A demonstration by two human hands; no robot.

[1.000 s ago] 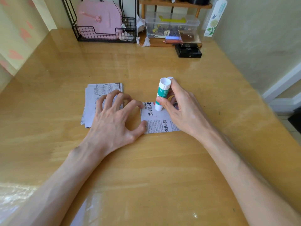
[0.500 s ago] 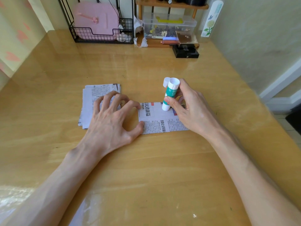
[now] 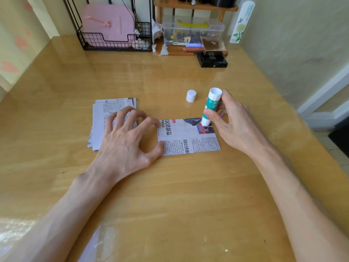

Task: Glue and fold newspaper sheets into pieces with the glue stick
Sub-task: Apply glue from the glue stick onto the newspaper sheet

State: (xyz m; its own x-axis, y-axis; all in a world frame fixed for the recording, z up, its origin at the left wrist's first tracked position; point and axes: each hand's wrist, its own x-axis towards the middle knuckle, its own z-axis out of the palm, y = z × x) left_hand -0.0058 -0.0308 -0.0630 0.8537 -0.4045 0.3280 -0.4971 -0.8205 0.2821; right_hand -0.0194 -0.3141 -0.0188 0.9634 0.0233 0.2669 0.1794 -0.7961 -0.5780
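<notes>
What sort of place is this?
Probably a home desk: a wooden table against the wall, a black wire rack holding a pink case, a clear plastic box of small supplies.

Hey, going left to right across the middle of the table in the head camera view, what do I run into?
newspaper stack → left hand → newspaper sheet → glue stick → right hand

Bright, soft daylight with a warm cast. The glossy surface point(image 3: 179, 195) throws white glare at lower left and pale streaks toward the far end. Shadows are faint and short under the left hand point(image 3: 124, 146) and right hand point(image 3: 234, 127). Centre sharp, print legible. Wide-angle bending at the edges; forearms and corners smeared.
</notes>
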